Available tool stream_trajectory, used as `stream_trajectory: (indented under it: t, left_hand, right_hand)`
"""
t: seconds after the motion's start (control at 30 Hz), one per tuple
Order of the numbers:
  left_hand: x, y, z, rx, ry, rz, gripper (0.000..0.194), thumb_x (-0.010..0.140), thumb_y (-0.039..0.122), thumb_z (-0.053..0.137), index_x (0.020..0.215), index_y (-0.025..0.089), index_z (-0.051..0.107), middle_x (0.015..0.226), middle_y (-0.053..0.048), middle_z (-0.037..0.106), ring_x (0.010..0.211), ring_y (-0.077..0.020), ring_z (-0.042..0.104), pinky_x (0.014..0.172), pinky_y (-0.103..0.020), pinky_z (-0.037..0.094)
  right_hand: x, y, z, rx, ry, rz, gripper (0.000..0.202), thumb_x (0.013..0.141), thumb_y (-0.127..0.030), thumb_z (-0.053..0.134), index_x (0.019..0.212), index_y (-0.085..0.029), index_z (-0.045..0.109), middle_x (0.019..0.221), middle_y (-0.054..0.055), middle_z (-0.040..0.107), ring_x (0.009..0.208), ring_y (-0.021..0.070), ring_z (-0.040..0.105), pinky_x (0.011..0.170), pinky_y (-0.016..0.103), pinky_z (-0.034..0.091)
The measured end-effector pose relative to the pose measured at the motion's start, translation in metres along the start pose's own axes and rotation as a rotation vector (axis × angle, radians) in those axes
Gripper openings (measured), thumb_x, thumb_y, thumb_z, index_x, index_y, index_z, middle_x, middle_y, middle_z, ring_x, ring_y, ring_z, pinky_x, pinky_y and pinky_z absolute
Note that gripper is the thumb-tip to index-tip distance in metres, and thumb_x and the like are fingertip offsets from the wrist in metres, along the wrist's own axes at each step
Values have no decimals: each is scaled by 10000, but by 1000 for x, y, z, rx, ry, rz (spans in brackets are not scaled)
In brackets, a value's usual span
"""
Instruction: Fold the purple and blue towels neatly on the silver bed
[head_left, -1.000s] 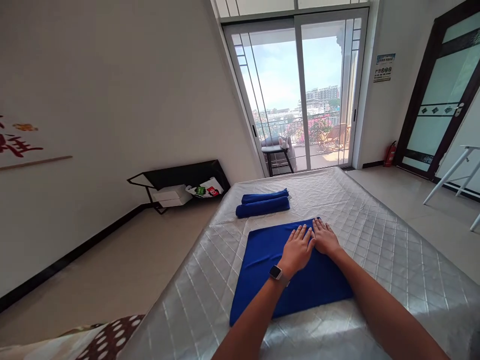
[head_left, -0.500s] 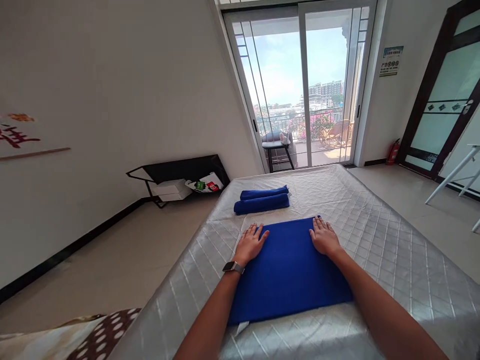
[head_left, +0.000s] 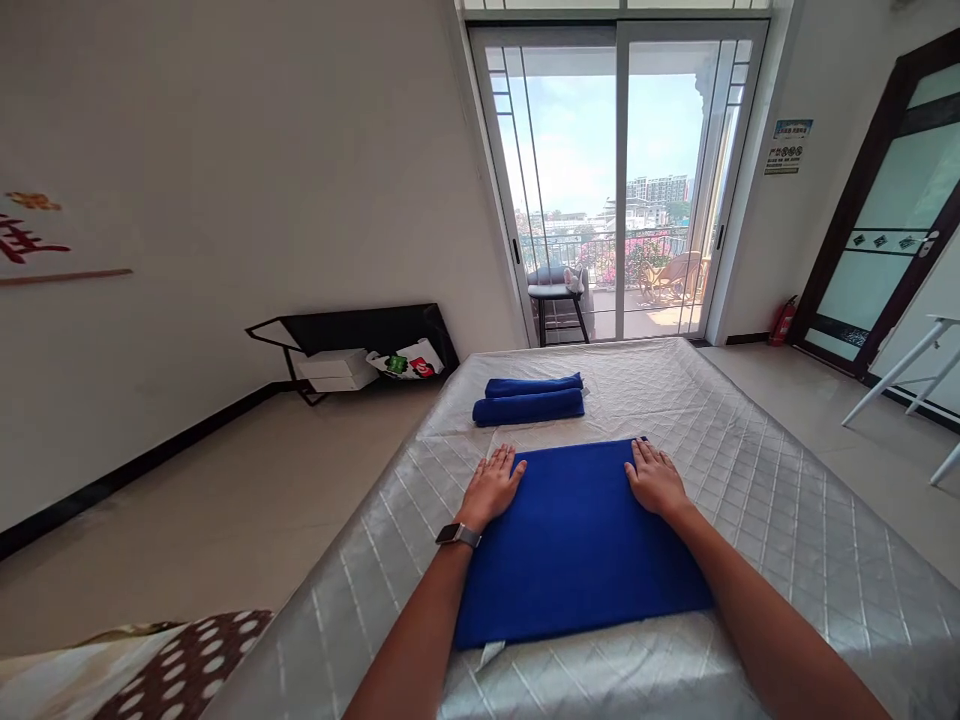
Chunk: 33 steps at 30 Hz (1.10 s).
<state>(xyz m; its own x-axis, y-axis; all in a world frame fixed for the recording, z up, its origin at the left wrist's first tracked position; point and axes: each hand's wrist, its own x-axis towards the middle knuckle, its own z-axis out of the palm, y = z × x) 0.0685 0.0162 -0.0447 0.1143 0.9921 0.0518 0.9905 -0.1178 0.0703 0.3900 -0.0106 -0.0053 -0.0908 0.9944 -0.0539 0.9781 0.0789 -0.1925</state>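
Observation:
A blue cloth (head_left: 581, 550), folded into a flat rectangle, lies on the silvery quilted mattress (head_left: 780, 520). My left hand (head_left: 491, 487) rests flat at its far left corner, fingers stretched out, with a watch on the wrist. At the far right corner my right hand (head_left: 655, 476) also lies flat on the cloth, palm down. A small white tag (head_left: 491, 655) sticks out under the near left edge. Beyond the cloth, two rolled blue cloths (head_left: 529, 406) lie side by side on the mattress.
Left of the mattress a black rack (head_left: 360, 335) stands at the wall with white boxes (head_left: 334, 371) and a printed bag (head_left: 409, 361). Brown dotted fabric (head_left: 187, 665) shows at lower left. Behind are a stool (head_left: 556, 295) and glass sliding doors (head_left: 621, 180); white table legs (head_left: 896, 375) stand right.
The view has tilted and shifted slightly. Both hands stay flat at the cloth's far corners, the left one a touch further to the left. The cloths look unchanged.

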Motion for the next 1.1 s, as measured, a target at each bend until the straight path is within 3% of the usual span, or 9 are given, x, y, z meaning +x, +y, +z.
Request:
stream_trajectory:
  t: [0.13,0.3,0.53,0.63,0.77,0.83,0.9,1.0,1.1]
  left_hand:
    - [0,2,0,5,-13,-9,662,1029,483,191,1554,94,293,1628,-162,300,1517,-261,245,1236,-478,181]
    - [-2,7,-2,46,-8,-17,670,1027,499,168,1553,106,301,1624,-160,307,1512,-263,258,1229,-484,206]
    - [15,22,-28,168,-37,-53,680,1009,510,245,1469,56,454,1548,-209,427,1459,-341,363,1201,-536,265]
    - [24,66,-30,158,32,59,657,1021,519,220,1482,113,453,1565,-166,426,1482,-292,332,1216,-460,266]
    - [24,155,-9,46,119,373,561,1043,457,229,1494,199,442,1540,-126,478,1452,-242,395,1194,-433,320]
    - [20,189,4,10,123,418,547,1050,417,212,1506,200,422,1544,-127,470,1459,-237,383,1199,-452,315]
    - [18,205,12,-19,113,383,569,1052,415,170,1513,183,410,1558,-126,449,1471,-234,360,1206,-451,307]
    - [15,189,15,-38,90,307,608,1043,484,162,1520,194,403,1578,-111,422,1483,-244,334,1213,-460,290]
    - [13,139,11,-12,64,236,629,1028,539,185,1536,221,374,1594,-110,394,1493,-264,312,1218,-491,264]
  right_hand:
    - [0,0,-3,-3,11,19,648,1009,-396,239,1585,-98,254,1641,107,271,1519,211,209,1225,383,128]
    - [3,3,-1,38,-25,-27,661,1004,-374,220,1590,-67,201,1662,99,185,1540,177,93,1232,372,72]
    - [5,4,-1,110,-49,-3,689,1011,-420,201,1594,-54,158,1671,93,128,1543,176,59,1235,361,52]
    - [5,4,0,115,-42,-7,693,1012,-435,203,1595,-61,169,1672,91,131,1543,180,65,1237,364,45]
    - [8,6,5,85,-29,-14,671,1009,-392,231,1591,-61,195,1666,102,161,1542,188,83,1237,364,57]
    - [8,8,7,61,-34,-28,648,999,-327,250,1594,-75,198,1665,93,170,1542,178,81,1236,352,67]
    - [9,9,7,41,-43,-39,641,992,-288,253,1596,-83,192,1666,87,165,1542,171,73,1235,344,73]
    - [9,8,6,34,-40,-32,644,1007,-326,230,1593,-63,183,1664,101,158,1541,180,84,1236,361,75]
    - [8,6,5,53,-28,-9,666,1025,-404,205,1591,-55,179,1662,110,167,1541,184,87,1237,368,68]
